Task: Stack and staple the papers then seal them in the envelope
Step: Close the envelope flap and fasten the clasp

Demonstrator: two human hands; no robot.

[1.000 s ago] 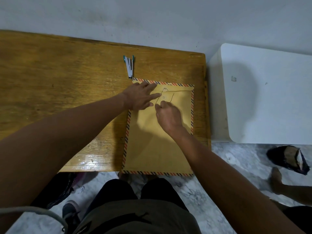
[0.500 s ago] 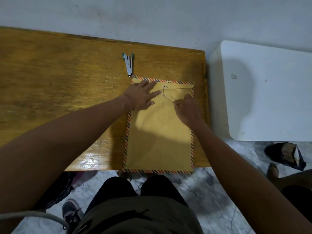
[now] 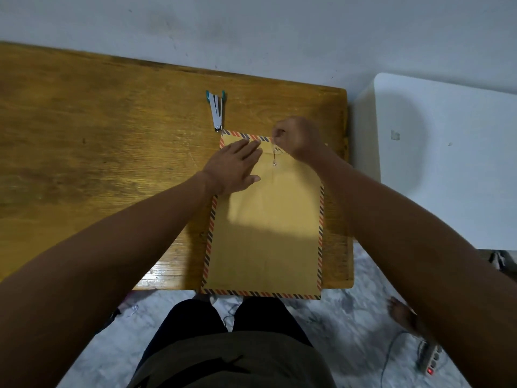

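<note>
A brown envelope (image 3: 265, 233) with a striped red and dark border lies flat near the right end of the wooden table (image 3: 98, 163), its near edge hanging over the table's front. Its flap is folded down at the far end, where a thin string (image 3: 274, 156) runs between two small round fasteners. My left hand (image 3: 235, 169) rests flat on the envelope's upper left part with fingers straight. My right hand (image 3: 299, 138) hovers over the flap's top edge and pinches the string's end. No papers are visible outside the envelope. A silver stapler (image 3: 216, 110) with teal ends lies just beyond the envelope's top left corner.
A white table (image 3: 447, 163) stands right of the wooden one. A white wall (image 3: 251, 29) runs behind both. On the marble floor at lower right are another person's bare foot (image 3: 402, 312) and a power strip (image 3: 432, 359) with a cable.
My right hand has moved from the envelope's middle out to the right and then up to the flap's top edge, drawing the string with it. My left hand stays pressed on the envelope.
</note>
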